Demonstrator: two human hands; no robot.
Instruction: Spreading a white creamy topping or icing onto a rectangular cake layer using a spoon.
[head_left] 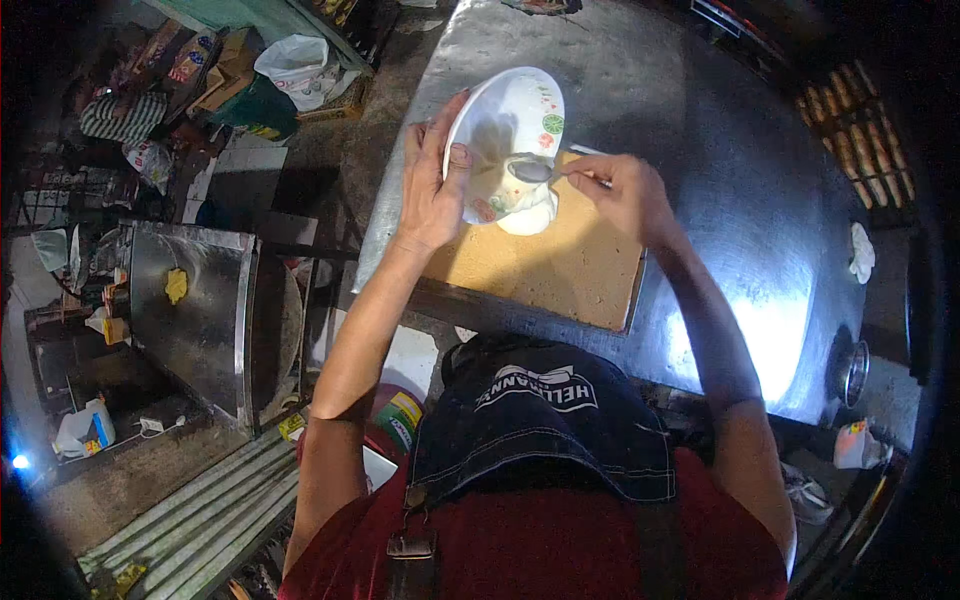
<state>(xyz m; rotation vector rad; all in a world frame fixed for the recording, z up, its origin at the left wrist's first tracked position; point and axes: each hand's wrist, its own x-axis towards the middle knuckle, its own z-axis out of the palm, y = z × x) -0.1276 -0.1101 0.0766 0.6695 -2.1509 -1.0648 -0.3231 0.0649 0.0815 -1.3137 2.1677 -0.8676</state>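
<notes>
My left hand [432, 190] grips the rim of a white bowl [522, 90] with fruit prints, the thumb inside and the fingers behind. The bowl is tipped on its side toward the right. My right hand [622, 195] pinches the handle of a metal spoon [531, 171], whose head is at the bowl's lower right edge. A white creamy mass [530, 216] hangs over the rim, just above or on a flat tan sheet [545, 280] that looks like cake. I cannot tell whether the cream touches the sheet. Both hands are over the sheet.
The sheet lies on a shiny metal table [760, 190]. Along the right are a white cloth [861, 252], a metal bowl [855, 374] and a rack of long baked pieces [856, 135]. At left stand another metal-topped table [195, 330] and a white plastic bag [300, 72].
</notes>
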